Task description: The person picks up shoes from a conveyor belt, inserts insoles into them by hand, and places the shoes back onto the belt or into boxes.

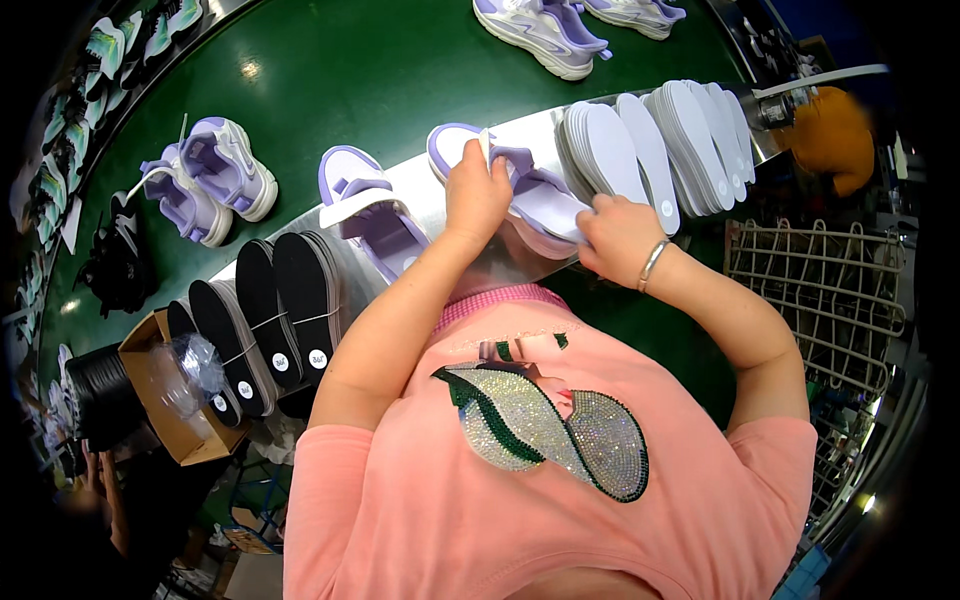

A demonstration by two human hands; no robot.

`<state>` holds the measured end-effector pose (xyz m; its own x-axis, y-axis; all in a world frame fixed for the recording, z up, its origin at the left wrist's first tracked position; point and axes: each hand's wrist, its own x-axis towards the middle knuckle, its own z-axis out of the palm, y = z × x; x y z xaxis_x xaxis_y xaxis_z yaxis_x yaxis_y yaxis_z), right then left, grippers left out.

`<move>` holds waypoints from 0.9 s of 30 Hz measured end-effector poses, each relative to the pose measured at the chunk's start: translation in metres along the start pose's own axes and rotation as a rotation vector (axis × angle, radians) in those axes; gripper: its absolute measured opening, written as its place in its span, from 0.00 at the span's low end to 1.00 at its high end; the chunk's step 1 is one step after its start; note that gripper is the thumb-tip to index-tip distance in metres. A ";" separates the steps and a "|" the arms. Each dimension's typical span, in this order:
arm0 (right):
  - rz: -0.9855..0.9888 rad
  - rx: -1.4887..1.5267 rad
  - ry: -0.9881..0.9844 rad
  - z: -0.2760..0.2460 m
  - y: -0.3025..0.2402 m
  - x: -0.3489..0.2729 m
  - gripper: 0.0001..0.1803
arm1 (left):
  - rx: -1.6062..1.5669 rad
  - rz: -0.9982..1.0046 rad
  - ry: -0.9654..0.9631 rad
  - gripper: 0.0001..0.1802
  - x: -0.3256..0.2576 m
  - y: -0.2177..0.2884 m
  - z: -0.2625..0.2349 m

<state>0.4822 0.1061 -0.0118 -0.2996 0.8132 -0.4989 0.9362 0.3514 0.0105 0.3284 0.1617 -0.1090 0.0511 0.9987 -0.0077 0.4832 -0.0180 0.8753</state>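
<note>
A white and lilac sneaker [533,238] lies in front of me on a metal strip, toe pointing away. My left hand [478,198] is closed on its raised tongue near the front opening. A pale insole [548,203] shows inside the sneaker, and my right hand [618,240] pinches its heel end at the back of the shoe. The fingertips there are partly hidden. Just left of my left hand rests a matching sneaker [393,243] with its tongue folded up. Stacks of white insoles [605,150] stand close beyond my right hand.
Banded stacks of black insoles [305,285] stand at left, beside a cardboard box [165,390] with clear plastic. More lilac sneakers sit on the green table [340,75], a pair [208,180] at left and others [545,35] at the far side. A wire rack [820,290] stands at right.
</note>
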 end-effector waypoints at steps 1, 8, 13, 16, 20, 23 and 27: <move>-0.043 -0.006 0.029 0.001 -0.001 0.005 0.10 | 0.007 -0.001 -0.001 0.12 0.001 0.000 0.000; -0.147 -0.027 0.145 0.043 -0.011 0.060 0.08 | -0.057 -0.010 0.004 0.11 -0.001 0.004 -0.002; -0.146 0.050 0.121 0.047 -0.006 0.065 0.09 | -0.161 -0.038 0.032 0.12 -0.002 -0.002 0.005; -0.099 0.094 0.047 0.054 0.000 0.080 0.08 | -0.180 -0.039 0.009 0.12 -0.002 -0.004 0.008; -0.068 0.096 0.065 0.060 0.001 0.083 0.07 | -0.171 -0.043 0.010 0.12 -0.001 -0.001 0.008; -0.013 0.096 -0.118 0.046 -0.001 0.087 0.10 | -0.173 -0.003 0.023 0.12 -0.003 0.000 0.011; -0.072 -0.020 -0.402 0.040 0.000 0.100 0.14 | -0.170 -0.027 -0.006 0.12 0.002 -0.001 0.010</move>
<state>0.4597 0.1683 -0.0963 -0.2647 0.5411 -0.7982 0.9104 0.4132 -0.0219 0.3371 0.1632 -0.1147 0.0452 0.9984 -0.0344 0.3293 0.0176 0.9441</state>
